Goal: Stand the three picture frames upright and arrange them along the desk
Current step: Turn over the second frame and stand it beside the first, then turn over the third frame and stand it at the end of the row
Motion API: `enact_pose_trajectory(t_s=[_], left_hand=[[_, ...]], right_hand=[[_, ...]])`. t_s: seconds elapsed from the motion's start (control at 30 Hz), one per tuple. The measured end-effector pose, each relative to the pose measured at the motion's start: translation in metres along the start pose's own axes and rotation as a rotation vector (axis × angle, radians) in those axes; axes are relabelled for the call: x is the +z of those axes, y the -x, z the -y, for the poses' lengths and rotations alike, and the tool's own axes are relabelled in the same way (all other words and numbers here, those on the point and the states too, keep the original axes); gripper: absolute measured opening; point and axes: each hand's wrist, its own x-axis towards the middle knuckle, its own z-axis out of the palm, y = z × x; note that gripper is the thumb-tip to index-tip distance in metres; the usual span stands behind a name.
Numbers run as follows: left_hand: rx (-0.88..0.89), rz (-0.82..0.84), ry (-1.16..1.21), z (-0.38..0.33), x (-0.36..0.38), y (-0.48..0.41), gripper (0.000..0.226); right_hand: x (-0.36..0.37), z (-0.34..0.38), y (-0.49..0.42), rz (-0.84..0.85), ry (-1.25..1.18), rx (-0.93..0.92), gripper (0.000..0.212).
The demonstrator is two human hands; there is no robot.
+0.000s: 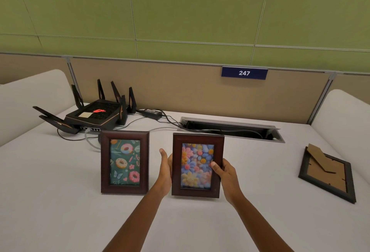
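1. At the middle of a white desk (60,201), a person's right hand (225,173) closes on the right edge of a dark wooden picture frame showing bright flowers (197,165), thumb laid across the front moulding and the other fingers hidden behind.
2. Opposite it, the left hand (165,173) lies flat against the frame's left edge, thumb lifted clear and fingertips tucked behind the wood; the frame is held between the two hands, upright, facing the camera, its lower edge at the desk surface.
3. Just beside the left hand, a matching wooden frame with a doughnut print (124,162) stands upright on its own, untouched, level with the flower frame.
4. Well apart on the right, a third frame, black (328,177), lies face down and turned at an angle, its brown cardboard backing and raised easel stand showing.
5. Behind the two standing frames, a black router (96,114) with raised antennas sits at the back left of the desk, its cables trailing toward a power adapter (152,113) and into an open cable tray (230,128) set in the desktop.
6. Above the tray, a blue number plate (244,73) reading 247 is fixed to the tan partition (180,87), with green wall panels (180,11) beyond.
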Motion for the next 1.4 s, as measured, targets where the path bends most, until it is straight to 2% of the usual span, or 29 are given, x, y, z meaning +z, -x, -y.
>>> enact_pose_trajectory(t_s=[0.2, 0.43, 0.53, 0.63, 0.7, 0.73, 0.83, 0.9, 0.97, 1.03, 1.13, 1.23, 1.4], left_hand=[[-0.047, 0.028, 0.011, 0.002, 0.000, -0.006, 0.075], [-0.048, 0.019, -0.027, 0.004, 0.002, -0.008, 0.073], [-0.025, -0.041, -0.065, 0.003, 0.006, -0.002, 0.071], [0.199, -0.298, -0.308, 0.001, 0.023, 0.010, 0.057], [0.465, -0.509, -0.537, 0.000, 0.034, 0.021, 0.051], [0.603, -0.542, -0.630, 0.000, 0.039, 0.026, 0.053], [0.966, -0.406, -0.908, 0.003, 0.053, 0.040, 0.069], [1.191, -0.229, -1.154, 0.007, 0.063, 0.045, 0.060], [1.344, -0.042, -1.369, 0.013, 0.076, 0.047, 0.052], [1.402, 0.081, -1.497, 0.022, 0.090, 0.048, 0.048], [1.319, 0.201, -1.508, 0.038, 0.111, 0.047, 0.048], [1.164, 0.282, -1.500, 0.055, 0.132, 0.037, 0.046], [0.847, 0.381, -1.515, 0.085, 0.167, 0.009, 0.058]], right_hand=[[-0.003, -0.006, -0.006, 0.010, 0.002, 0.017, 0.013], [-0.008, -0.007, -0.011, 0.045, 0.020, 0.024, 0.014], [-0.008, -0.005, -0.012, 0.059, 0.054, 0.028, 0.018], [-0.011, -0.002, -0.011, 0.073, 0.107, 0.031, 0.023], [-0.015, 0.000, -0.008, 0.077, 0.149, 0.013, 0.025], [-0.019, 0.000, -0.007, 0.074, 0.181, -0.002, 0.027], [-0.037, 0.000, -0.002, -0.002, 0.315, -0.074, 0.033], [-0.052, 0.000, 0.001, -0.078, 0.401, -0.129, 0.030], [-0.070, 0.001, 0.004, -0.132, 0.479, -0.159, 0.028], [-0.090, 0.001, 0.006, -0.181, 0.556, -0.151, 0.029], [-0.125, -0.001, 0.009, -0.259, 0.643, -0.104, 0.031], [-0.159, -0.003, 0.014, -0.329, 0.706, -0.049, 0.030], [-0.209, -0.009, 0.025, -0.470, 0.753, 0.067, 0.031]])
